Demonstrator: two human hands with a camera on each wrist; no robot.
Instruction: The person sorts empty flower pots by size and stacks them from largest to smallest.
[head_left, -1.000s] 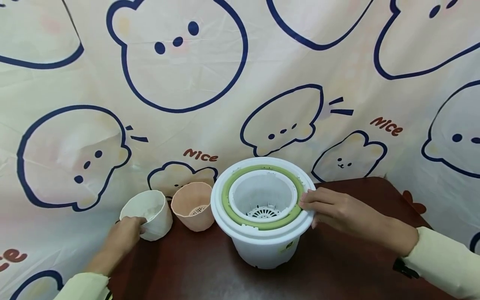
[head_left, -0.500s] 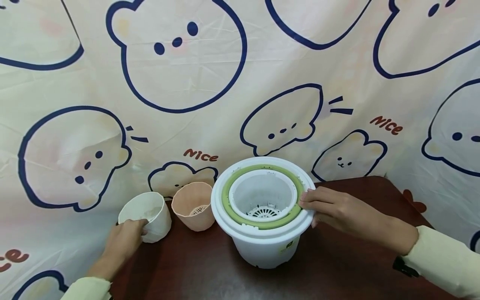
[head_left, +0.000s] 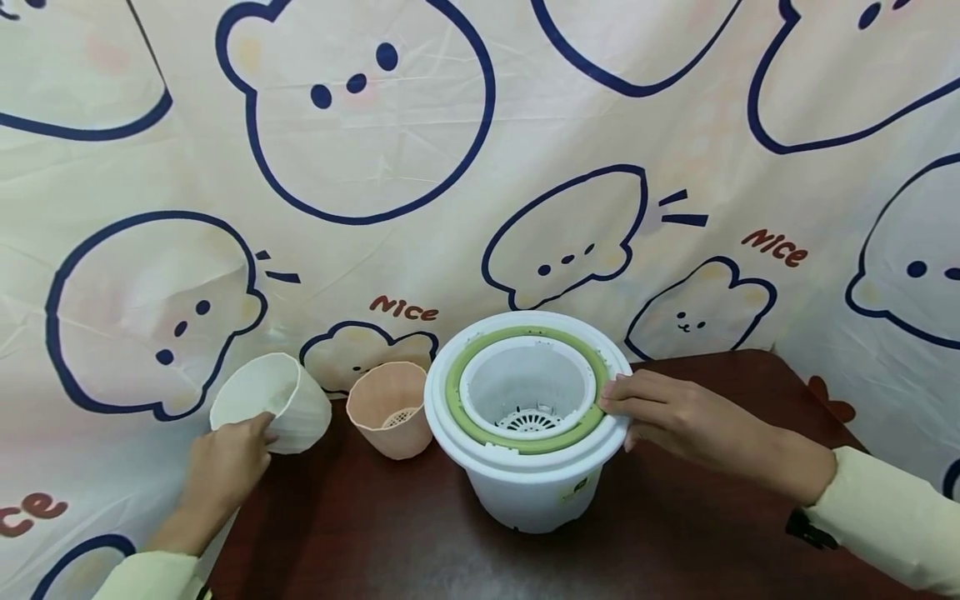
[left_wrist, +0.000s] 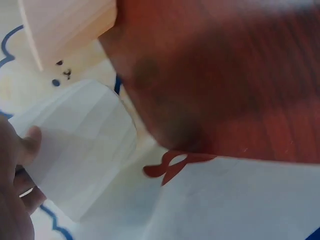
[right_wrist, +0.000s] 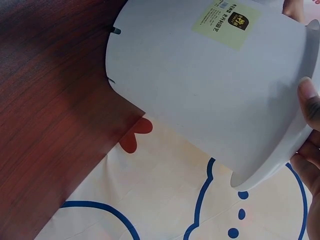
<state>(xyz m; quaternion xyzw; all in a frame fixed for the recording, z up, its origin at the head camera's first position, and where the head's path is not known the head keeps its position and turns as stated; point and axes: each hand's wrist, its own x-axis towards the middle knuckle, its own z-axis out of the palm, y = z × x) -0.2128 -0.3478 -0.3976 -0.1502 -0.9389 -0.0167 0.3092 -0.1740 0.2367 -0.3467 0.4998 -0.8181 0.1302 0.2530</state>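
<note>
My left hand (head_left: 228, 458) pinches the near rim of a small white faceted flower pot (head_left: 307, 417), which is tilted and raised at the table's left back corner. The left wrist view has this white pot (left_wrist: 85, 145) beyond the table edge, thumb on its outer wall. With thumb and fingers my right hand (head_left: 667, 412) grips the right rim of a large white flower pot (head_left: 536, 496). Nested inside it are a green ring (head_left: 455, 375) and a white inner pot with a slotted base. A yellowish label (right_wrist: 227, 22) shows on its wall in the right wrist view.
A small peach flower pot (head_left: 397, 433) with a perforated base stands between the two white pots. All are near the back of a dark red-brown table (head_left: 390, 533). Behind hangs a cream cloth (head_left: 405, 258) with blue-outlined cartoon bears.
My left hand has lifted the small white pot up and to the left, away from the peach pot. The right hand stays on the large pot's rim.
</note>
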